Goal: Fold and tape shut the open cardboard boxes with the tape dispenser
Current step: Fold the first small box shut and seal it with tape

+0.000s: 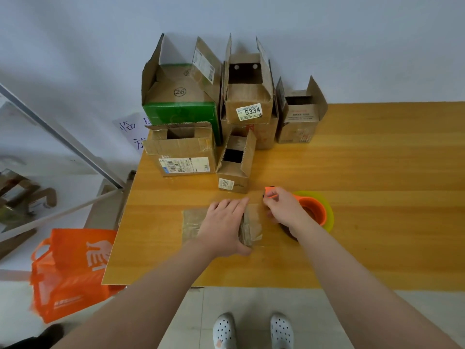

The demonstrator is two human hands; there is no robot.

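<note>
Wooden table (377, 159) against a pale wall, seen from my head camera. My left hand (224, 222) lies flat with its fingers straight, pressing on the top of a low taped box (191, 222) near the table's front edge. My right hand (281, 207), close beside the left, is curled round the orange tape dispenser (314, 210). The dispenser's cutter end sits at the box's far right corner and its yellow-green roll lies to the right of the box. Toward the far left corner stand the open boxes, flaps up: a small box (235, 170), a labelled box (181, 152), a green box (181, 114), one marked 5334 (249, 102), and another (299, 117) along the far edge. An orange bag (70, 268) sits on the floor off the table's left edge.
</note>
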